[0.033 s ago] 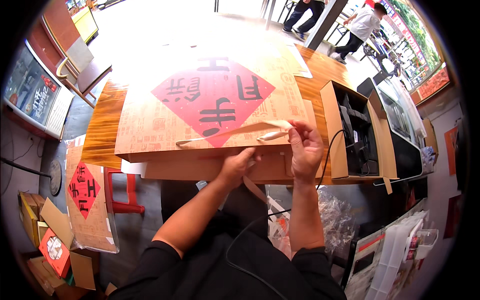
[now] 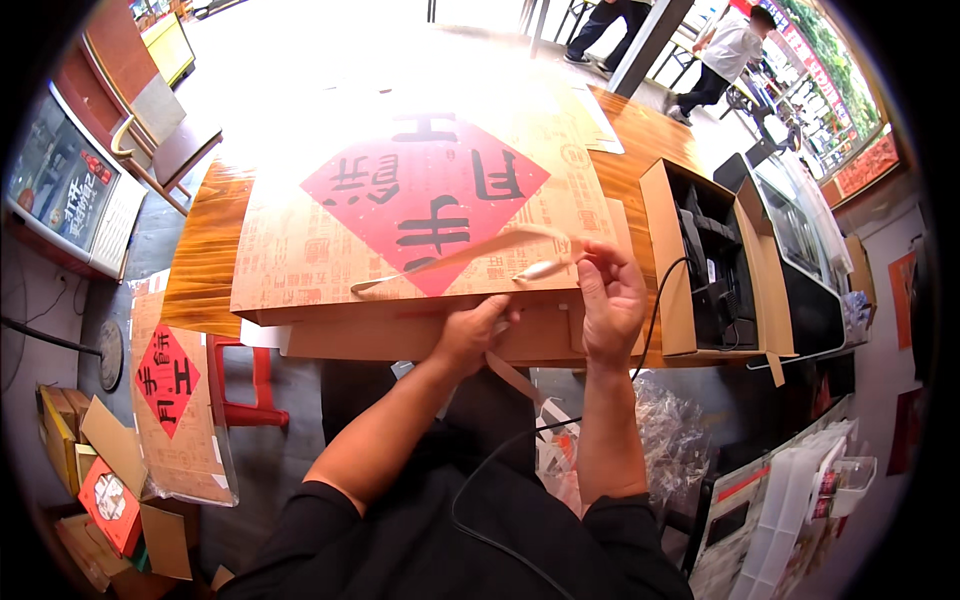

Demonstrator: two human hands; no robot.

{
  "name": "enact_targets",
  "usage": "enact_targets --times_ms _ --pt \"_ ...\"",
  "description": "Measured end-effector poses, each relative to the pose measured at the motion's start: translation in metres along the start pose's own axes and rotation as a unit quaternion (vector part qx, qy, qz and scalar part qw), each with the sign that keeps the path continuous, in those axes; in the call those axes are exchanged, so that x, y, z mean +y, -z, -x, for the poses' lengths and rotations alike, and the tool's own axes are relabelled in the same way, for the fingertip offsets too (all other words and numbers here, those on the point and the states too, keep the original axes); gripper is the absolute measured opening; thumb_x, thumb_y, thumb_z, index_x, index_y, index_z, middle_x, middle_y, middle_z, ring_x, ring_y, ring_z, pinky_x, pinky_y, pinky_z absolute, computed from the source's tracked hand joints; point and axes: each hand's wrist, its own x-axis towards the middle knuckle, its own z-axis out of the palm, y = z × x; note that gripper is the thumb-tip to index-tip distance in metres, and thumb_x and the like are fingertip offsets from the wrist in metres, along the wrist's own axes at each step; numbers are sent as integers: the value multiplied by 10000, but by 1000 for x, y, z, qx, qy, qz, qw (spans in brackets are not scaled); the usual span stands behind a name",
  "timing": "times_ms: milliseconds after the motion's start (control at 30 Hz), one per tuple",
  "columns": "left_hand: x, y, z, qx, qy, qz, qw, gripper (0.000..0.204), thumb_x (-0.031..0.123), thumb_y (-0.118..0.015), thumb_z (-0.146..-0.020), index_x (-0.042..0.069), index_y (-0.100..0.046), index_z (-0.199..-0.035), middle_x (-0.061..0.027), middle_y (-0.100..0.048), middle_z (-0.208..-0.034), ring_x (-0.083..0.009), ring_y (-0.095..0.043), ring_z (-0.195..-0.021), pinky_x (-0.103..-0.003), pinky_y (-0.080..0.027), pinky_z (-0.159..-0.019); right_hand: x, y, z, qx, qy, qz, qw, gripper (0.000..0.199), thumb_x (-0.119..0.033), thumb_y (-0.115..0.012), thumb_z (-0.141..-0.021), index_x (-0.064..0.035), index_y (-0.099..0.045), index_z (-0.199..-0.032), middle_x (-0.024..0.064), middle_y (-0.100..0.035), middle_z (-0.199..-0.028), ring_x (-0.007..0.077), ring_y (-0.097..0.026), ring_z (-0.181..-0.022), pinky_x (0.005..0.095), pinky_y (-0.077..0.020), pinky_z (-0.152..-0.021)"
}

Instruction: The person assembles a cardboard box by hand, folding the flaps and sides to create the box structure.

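A large brown paper bag with a red diamond and black characters lies on its side, its mouth toward me. A cream ribbon passes through two holes near the mouth and arches over the front panel. At the right, my right hand is closed, pinching the ribbon's loop between thumb and fingers. My left hand is closed at the bag's mouth, just below the holes. A ribbon tail hangs from under it; its fingertips are partly hidden.
The bag rests on a wooden table. To its right stands an open carton holding black equipment, with a black cable trailing across me. A red stool and wrapped flat bags are at left, crumpled plastic at lower right. Two people are beyond.
The ribbon's arch bows a little higher over the bag. Both hands stay almost in place. The people in the background have shifted slightly.
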Motion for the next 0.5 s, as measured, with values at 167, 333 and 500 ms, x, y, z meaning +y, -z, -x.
enact_targets --times_ms 167,333,500 --pt "16 3 21 45 23 74 996 145 227 -568 -1064 85 -595 -1049 -35 -619 -794 -82 -430 -502 -222 -342 -451 1 14 49 9 -16 58 998 186 -31 -675 -995 -5 -634 -1175 43 -664 -1052 91 -632 -942 213 -501 -822" --pt "31 -13 56 -41 -16 56 997 130 141 -573 -1061 55 -539 -1153 -59 -615 -823 -83 -477 -570 -227 -407 -519 -2 -11 118 -127 -158 42 978 343 -76 -719 -973 -5 -577 -1278 49 -653 -1091 129 -643 -977 257 -519 -892" --pt "35 -24 91 -155 -244 -315 904 302 42 -695 -963 15 -562 -1233 -104 -668 -1019 -205 -669 -877 -310 -547 -804 21 -16 154 -126 -253 -85 955 432 -223 -657 -1038 7 -516 -1375 77 -631 -1214 158 -621 -1149 313 -513 -986"
